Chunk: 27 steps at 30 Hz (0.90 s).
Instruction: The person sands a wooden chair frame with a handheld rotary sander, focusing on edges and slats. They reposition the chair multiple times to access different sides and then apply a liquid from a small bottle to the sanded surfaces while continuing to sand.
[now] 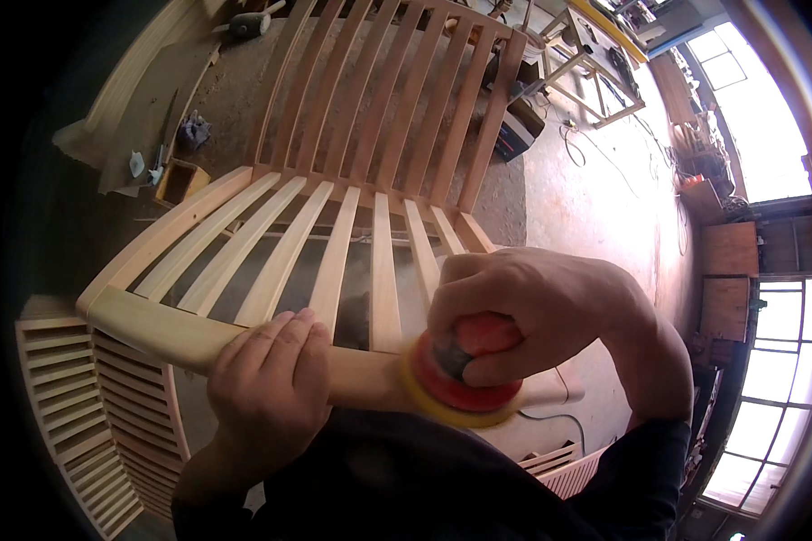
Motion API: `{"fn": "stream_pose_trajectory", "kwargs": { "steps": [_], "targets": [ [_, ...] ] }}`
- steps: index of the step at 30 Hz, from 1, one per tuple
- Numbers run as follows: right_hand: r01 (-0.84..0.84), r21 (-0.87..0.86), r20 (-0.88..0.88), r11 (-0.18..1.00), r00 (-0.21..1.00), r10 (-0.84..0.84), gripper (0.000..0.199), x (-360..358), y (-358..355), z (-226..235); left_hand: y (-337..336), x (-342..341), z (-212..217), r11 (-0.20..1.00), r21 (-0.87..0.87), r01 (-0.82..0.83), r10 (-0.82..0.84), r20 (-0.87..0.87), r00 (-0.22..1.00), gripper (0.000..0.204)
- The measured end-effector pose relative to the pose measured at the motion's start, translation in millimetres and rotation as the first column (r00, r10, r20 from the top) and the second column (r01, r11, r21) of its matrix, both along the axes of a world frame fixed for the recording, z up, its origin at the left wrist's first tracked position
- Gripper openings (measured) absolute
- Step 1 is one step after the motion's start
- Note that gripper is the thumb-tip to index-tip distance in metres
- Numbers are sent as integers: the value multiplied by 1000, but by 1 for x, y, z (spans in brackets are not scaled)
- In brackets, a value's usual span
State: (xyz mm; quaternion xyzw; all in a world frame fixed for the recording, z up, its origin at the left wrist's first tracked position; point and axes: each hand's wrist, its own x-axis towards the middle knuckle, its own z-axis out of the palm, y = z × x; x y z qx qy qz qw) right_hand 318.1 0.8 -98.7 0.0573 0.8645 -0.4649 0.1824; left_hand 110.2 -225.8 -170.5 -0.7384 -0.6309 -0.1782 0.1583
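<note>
A pale wooden slatted chair frame lies before me, its seat slats (334, 257) fanning away from a rounded front rail (167, 329). The slatted backrest (365, 99) extends beyond the seat. My left hand (271, 383) is closed over the front rail, left of its middle, with the fingers across the top. My right hand (519, 302) grips a round red power sander (438, 374) with a yellow pad rim. The sander rests tilted against the rail, right of the left hand, and looks slightly blurred. Part of its body is hidden by my fingers.
Slatted wooden frames (68, 388) stand at the lower left, and another slatted piece (573, 473) lies at the lower right. A mallet (248, 25) and a small wooden box (180, 183) lie beyond the chair. A stand (595, 81) is at the far right. A cable (573, 419) trails near the sander.
</note>
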Motion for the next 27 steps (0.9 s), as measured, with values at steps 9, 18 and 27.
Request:
{"fn": "stream_pose_trajectory", "kwargs": {
  "steps": [9,18,27],
  "targets": [
    [-6,-4,-20,1000,1000,6,38,0,1,-4,0,2,-2,1000,9,-11,11,-10,1000,11],
    [168,183,168,969,966,-199,43,75,12,25,6,-1,10,996,-81,42,-31,131,991,12],
    [572,474,231,669,653,-722,35,135,37,77,31,-1,20,998,-56,12,-6,93,996,37]
  ]
}}
